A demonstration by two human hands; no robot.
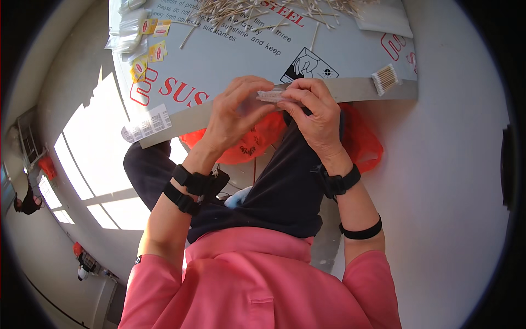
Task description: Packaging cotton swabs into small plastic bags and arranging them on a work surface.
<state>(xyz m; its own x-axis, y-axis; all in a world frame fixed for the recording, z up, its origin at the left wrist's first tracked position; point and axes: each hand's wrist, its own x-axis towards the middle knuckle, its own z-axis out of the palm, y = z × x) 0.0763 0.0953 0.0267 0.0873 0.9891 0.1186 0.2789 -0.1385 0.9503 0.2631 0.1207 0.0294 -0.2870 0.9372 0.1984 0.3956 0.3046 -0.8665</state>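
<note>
Over the table's near edge, both hands are at a small clear plastic packet [269, 96] with pale contents, likely cotton swabs. My right hand [318, 118] pinches its right end between thumb and fingers. Curved around the left end is my left hand [233, 112], with its thumb below and fingertips above; its exact contact is partly hidden. A filled packet of cotton swabs [386, 79] lies at the table's right edge. Many loose cotton swabs [235, 15] are heaped along the far side.
Clear plastic bags [131, 30] and yellow-and-red labels [157, 51] lie at the table's far left. A white printed strip [148, 124] rests at the near left corner. White sheets [384, 19] lie at the far right. Red plastic bags [361, 140] hang below the edge, near my knees.
</note>
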